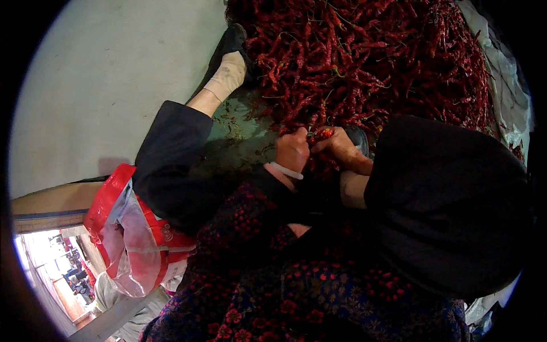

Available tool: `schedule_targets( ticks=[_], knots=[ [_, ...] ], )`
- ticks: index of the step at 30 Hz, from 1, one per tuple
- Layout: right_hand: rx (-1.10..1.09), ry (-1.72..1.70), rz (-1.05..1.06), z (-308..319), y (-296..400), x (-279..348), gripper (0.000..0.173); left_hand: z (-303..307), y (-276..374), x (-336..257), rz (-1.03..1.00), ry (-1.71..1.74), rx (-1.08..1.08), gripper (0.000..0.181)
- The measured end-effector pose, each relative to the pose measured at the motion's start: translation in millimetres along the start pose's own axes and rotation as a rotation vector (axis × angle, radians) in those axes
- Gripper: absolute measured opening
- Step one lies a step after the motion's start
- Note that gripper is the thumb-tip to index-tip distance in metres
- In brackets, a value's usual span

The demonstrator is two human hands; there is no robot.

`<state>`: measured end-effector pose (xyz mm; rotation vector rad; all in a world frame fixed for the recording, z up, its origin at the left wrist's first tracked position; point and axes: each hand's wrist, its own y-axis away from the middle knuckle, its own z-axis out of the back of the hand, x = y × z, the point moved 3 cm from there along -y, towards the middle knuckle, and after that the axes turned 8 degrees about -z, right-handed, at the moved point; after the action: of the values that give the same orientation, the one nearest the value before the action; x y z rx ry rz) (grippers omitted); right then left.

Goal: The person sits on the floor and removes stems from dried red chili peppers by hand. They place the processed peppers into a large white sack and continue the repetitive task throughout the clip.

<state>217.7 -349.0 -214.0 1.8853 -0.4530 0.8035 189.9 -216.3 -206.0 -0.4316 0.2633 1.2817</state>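
Dried red chillies form a large heap (342, 55) in front of me. My right hand (342, 147) is curled around a small bunch of chillies (323, 133), their orange-red ends showing above the fingers. Close against it on the left, my left hand (294, 147) is closed in a fist, its fingertips at a pale stem (310, 134) by the bunch. What lies deeper inside that fist is hidden. A white bangle (287, 170) circles the left wrist. Below the right hand, more chillies (321, 164) show in shadow.
My outstretched leg, with a beige sock (228, 72) and black shoe (234, 40), borders the heap's left side. A red and clear plastic bag (136, 243) rests beside that leg. Pale sheeting (504, 85) edges the heap at right. Chilli scraps (230, 122) litter the floor (107, 77).
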Motion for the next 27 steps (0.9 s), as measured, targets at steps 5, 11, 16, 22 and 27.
schedule_targets(
  ticks=[5, 11, 16, 22, 27],
  knots=[
    [0.064, -0.079, -0.028, -2.0, 3.3, 0.8, 0.02, -8.5, -4.0, 38.7, -0.001, 0.692, 0.107, 0.019],
    [0.07, -0.04, -0.172, -8.5, 16.6, 15.5, 0.024, 23.1, -8.4, 9.1, -0.406, -0.126, 0.252, 0.009],
    [0.035, -0.04, -0.155, 6.7, 5.5, 2.8, 0.023, 21.4, -3.5, 3.2, -0.391, -0.065, 0.194, 0.01],
    [0.025, -0.124, -0.068, 4.5, 7.2, 3.0, 0.021, 12.6, -4.1, 1.1, 0.037, 0.24, -0.065, 0.005],
    [0.349, 0.097, -0.009, -17.9, 28.9, 11.4, 0.025, -18.5, -8.9, 68.3, 0.204, 0.076, -0.111, 0.007]
  ],
)
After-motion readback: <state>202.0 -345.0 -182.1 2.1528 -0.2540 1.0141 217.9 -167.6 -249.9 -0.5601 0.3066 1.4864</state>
